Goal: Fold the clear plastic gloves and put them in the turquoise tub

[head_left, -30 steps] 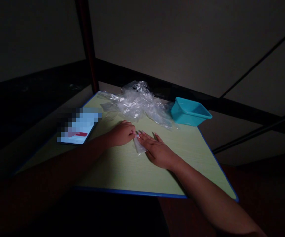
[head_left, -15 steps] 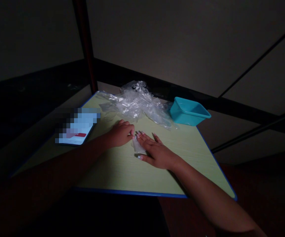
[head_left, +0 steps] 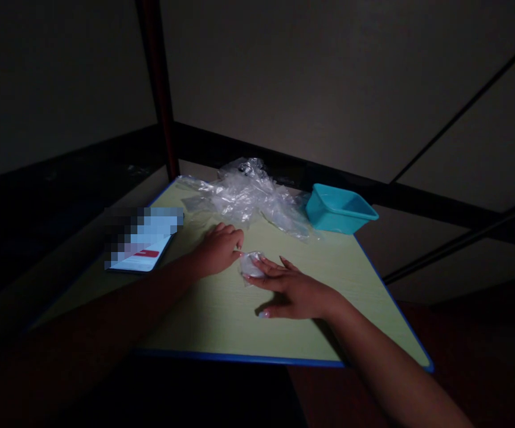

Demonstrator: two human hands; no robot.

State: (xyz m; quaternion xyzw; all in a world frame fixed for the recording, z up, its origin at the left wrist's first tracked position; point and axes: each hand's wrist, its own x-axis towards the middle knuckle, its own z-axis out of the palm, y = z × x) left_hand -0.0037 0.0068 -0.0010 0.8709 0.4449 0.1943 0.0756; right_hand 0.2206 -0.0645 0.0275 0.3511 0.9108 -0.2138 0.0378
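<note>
A small folded piece of clear plastic (head_left: 252, 265) lies flat on the pale green table (head_left: 212, 321). My right hand (head_left: 286, 285) is open with its fingers spread, and some fingertips rest on the plastic's right side. To the left, my left hand (head_left: 221, 248) is closed, its fingers curled and its thumb tip at the plastic's left edge. Whether it pinches that edge is too small to make out.
Behind the hands lies a heap of crumpled clear plastic bags (head_left: 250, 193). A turquoise basket (head_left: 340, 220) stands at the back right corner. A lit phone (head_left: 150, 244) lies at the left edge. Walls rise behind the table.
My right hand has drawn back toward the near right with its fingers wider apart, uncovering more of the plastic. The whole view has shifted slightly, and my left hand stays curled beside the plastic.
</note>
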